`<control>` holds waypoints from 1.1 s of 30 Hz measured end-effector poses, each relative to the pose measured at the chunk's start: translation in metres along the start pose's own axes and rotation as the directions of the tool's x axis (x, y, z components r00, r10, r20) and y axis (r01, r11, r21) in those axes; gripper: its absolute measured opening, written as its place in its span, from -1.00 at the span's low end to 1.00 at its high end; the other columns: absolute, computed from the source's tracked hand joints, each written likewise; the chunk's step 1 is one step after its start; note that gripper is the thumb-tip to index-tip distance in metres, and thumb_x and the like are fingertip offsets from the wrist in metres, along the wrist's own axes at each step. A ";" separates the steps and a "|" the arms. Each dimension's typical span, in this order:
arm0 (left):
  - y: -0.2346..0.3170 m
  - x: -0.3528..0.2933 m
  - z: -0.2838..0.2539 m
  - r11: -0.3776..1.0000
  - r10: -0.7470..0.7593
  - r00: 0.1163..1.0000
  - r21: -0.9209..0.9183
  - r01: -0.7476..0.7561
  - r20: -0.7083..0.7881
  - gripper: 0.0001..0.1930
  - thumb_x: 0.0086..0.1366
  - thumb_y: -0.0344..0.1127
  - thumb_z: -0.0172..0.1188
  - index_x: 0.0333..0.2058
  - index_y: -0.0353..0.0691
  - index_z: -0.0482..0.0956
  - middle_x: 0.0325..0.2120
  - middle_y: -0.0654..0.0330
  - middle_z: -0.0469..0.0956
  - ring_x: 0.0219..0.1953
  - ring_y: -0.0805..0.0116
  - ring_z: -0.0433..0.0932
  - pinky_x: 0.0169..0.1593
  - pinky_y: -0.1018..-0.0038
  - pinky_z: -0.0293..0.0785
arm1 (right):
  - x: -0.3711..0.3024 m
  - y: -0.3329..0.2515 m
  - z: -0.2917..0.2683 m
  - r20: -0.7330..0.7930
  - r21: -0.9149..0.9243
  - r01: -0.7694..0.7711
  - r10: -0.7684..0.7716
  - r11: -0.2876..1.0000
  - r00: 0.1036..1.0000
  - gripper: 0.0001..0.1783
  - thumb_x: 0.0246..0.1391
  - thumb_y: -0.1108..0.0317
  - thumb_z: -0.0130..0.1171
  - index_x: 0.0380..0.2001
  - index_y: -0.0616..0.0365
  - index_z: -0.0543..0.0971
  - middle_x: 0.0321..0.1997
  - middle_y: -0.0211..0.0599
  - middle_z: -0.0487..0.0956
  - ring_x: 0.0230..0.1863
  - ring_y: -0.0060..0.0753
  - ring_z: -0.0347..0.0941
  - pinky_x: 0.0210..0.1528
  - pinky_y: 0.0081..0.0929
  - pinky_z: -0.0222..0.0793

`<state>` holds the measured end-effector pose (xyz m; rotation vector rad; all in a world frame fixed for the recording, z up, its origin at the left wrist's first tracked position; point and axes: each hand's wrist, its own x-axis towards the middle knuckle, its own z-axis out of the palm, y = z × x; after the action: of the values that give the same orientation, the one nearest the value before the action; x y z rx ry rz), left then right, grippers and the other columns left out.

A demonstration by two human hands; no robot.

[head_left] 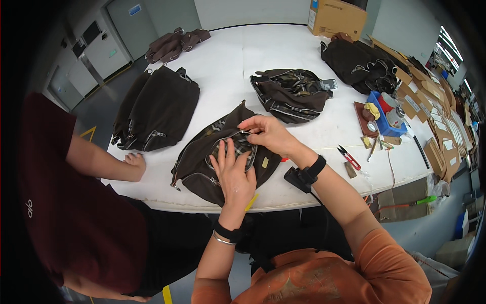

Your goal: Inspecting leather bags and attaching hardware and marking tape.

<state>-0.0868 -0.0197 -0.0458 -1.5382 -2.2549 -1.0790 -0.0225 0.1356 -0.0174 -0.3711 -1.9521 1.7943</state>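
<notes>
A dark brown fabric bag [195,161] lies in front of me at the table's near edge. Its front pocket is unzipped, so a checked lining [221,147] shows inside the opening. My left hand [234,175] rests over that opening, open, with its fingers spread on the lining and the pocket's edge. At the upper end of the pocket's zipper, my right hand [268,134] pinches what looks like the zipper pull [243,132]. The fingertips partly cover it. A small gold-coloured plate [265,162] sits on the bag, below my right hand.
Another person's hand [134,164] leans on the white table [223,61] at left, near stacked dark bags [159,109]. An open bag [293,96] lies beyond mine. Red-handled thread snips [349,157] and a blue bin [387,119] are at right, before cardboard pieces [438,134].
</notes>
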 end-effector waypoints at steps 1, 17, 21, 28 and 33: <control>-0.001 -0.001 -0.002 1.000 0.007 1.000 -0.002 -0.007 0.002 -0.69 0.02 -0.44 0.13 -0.20 -0.30 0.59 0.21 -0.16 0.22 0.32 -0.11 0.04 0.32 -0.11 -0.25 | -0.001 0.000 0.001 -0.007 -0.001 0.003 -0.003 1.000 1.000 -0.64 -0.06 0.62 0.14 -0.10 0.31 0.52 -0.28 -0.43 0.52 -0.30 -0.65 0.42 -0.14 -0.69 0.36; -0.028 0.063 -0.012 0.902 -0.242 0.938 -0.298 0.312 0.249 -0.34 0.15 -0.33 0.12 0.20 -0.44 0.15 -0.10 -0.19 0.50 -0.08 0.02 0.54 0.00 0.31 0.43 | 0.012 0.004 0.011 -0.021 -0.179 0.263 -0.271 0.948 0.962 -0.59 0.07 0.55 -0.10 0.04 0.26 0.38 -0.18 -0.19 0.63 -0.21 -0.50 0.53 -0.19 -0.56 0.44; -0.052 0.068 -0.001 0.517 -0.262 0.871 -0.701 0.491 0.416 -0.38 0.06 -0.55 -0.07 0.19 -0.47 0.21 0.09 -0.07 0.38 0.08 0.20 0.42 0.15 0.45 0.27 | 0.026 0.007 0.007 -0.117 -0.437 0.206 -0.283 0.876 0.952 -0.61 -0.05 0.59 -0.08 -0.08 0.31 0.46 -0.20 0.00 0.59 -0.13 -0.02 0.52 -0.08 -0.29 0.44; -0.058 0.072 -0.014 0.359 -0.244 0.834 -0.753 0.552 0.495 -0.27 -0.18 -0.55 -0.17 0.13 -0.43 0.33 0.08 -0.07 0.38 0.06 0.20 0.44 0.16 0.49 0.29 | 0.042 0.017 0.002 0.074 -0.756 0.189 -0.204 0.627 0.976 -0.62 -0.17 0.58 0.02 -0.22 0.12 0.61 -0.19 -0.13 0.58 0.02 -0.05 0.34 0.04 -0.13 0.23; -0.048 0.074 -0.016 0.257 -0.243 0.828 -0.789 0.558 0.506 -0.25 -0.19 -0.53 -0.18 0.15 -0.40 0.28 0.00 -0.09 0.44 -0.05 0.20 0.52 0.07 0.47 0.41 | 0.061 0.021 -0.008 0.146 -0.701 0.223 -0.169 0.677 0.975 -0.73 -0.22 0.52 0.09 -0.37 0.10 0.66 -0.24 -0.15 0.60 -0.01 -0.05 0.37 0.03 -0.12 0.26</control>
<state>-0.1649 0.0139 -0.0161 -1.3968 -2.3715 -2.8847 -0.0724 0.1751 -0.0283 -0.3181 -2.5791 0.8431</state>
